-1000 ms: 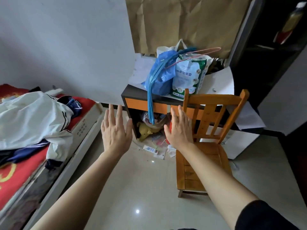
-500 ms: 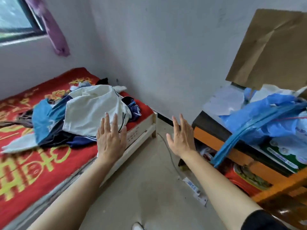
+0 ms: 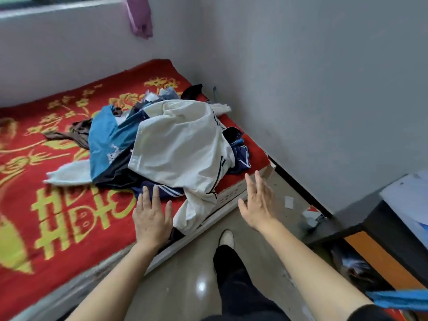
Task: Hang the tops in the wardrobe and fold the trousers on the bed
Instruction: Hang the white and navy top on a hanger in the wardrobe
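The heap of tangled clothes [image 3: 162, 144] lies on the near corner of the bed, by the wall. Most of it is buried under a cream-white cloth garment with thin dark piping [image 3: 178, 149], whose lower part hangs over the pale wooden bed rail [image 3: 231, 198]. Only parts of the other pieces show: a blue fabric garment [image 3: 104, 140], a navy garment with white stripes [image 3: 162, 191] and a crumpled brown one [image 3: 76, 133]. Which of these are tops and which are trousers cannot be told.

At the right edge, a dark table with an orange front [image 3: 382, 242] and a blue plastic strip [image 3: 398, 300] are cut off. A purple curtain [image 3: 140, 19] is cut off at the top.

The red woven bed cover [image 3: 58, 158] carries a large yellow Chinese character [image 3: 76, 214], seen sideways, and yellow flower patterns. Small dark print on the bed rail is too blurred to read, as is a white motif on the blue garment.

The left hand [image 3: 151, 218] reaches forward palm down, fingers straight and slightly apart, holding nothing, with its fingertips at the navy striped garment; whether they touch it cannot be told. The right hand [image 3: 259, 202], blurred, is spread wide and empty beside the bed's corner, above the floor.
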### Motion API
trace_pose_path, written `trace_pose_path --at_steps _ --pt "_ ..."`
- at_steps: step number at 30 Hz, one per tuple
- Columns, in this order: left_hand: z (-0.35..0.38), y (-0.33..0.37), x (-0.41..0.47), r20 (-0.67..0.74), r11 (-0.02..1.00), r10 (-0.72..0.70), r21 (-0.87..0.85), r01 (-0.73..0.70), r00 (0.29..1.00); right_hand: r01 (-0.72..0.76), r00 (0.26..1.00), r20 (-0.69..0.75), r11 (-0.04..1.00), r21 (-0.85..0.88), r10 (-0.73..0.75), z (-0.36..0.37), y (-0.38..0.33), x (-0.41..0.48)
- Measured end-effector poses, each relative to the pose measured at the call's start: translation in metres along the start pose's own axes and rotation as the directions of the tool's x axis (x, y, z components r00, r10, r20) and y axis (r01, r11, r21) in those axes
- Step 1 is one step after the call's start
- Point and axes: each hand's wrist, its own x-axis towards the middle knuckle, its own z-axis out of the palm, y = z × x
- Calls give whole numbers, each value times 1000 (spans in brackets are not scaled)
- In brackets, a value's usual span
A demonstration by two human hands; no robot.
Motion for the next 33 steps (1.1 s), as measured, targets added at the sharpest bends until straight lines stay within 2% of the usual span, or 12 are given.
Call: trace_pose_path --at_steps 11,16,20,23,25,27,29,31,32,33 --pt "37 -2 241 62 979 -88 190 75 994 -63 962 271 994 88 37 91 -28 258" --pt "93 9 323 162 967 -66 253 24 985 -252 903 391 958 139 180 140 -24 359" --pt "168 7 350 265 979 -64 204 8 962 -408 881 339 894 187 331 187 -11 410" --pt "227 -5 355 387 985 -54 169 -13 921 -466 874 256 861 202 413 219 1 427" --pt "260 -19 357 510 983 -82 183 -15 856 -504 856 242 840 202 456 237 8 434" --pt "284 -35 362 627 988 -87 152 -11 774 -557 821 303 794 244 483 250 12 442" --pt "297 -50 371 687 995 -86 24 95 722 -557 824 356 744 370 440 255 7 441" --pt "300 -60 382 680 948 -197 -51 314 706 -405 899 343 815 414 272 259 -9 429" --pt "298 -64 388 671 907 -260 -78 415 694 -304 917 368 871 386 156 262 -17 419" --pt "296 -68 395 661 861 -309 -110 496 684 -204 904 426 916 345 41 266 -26 407"
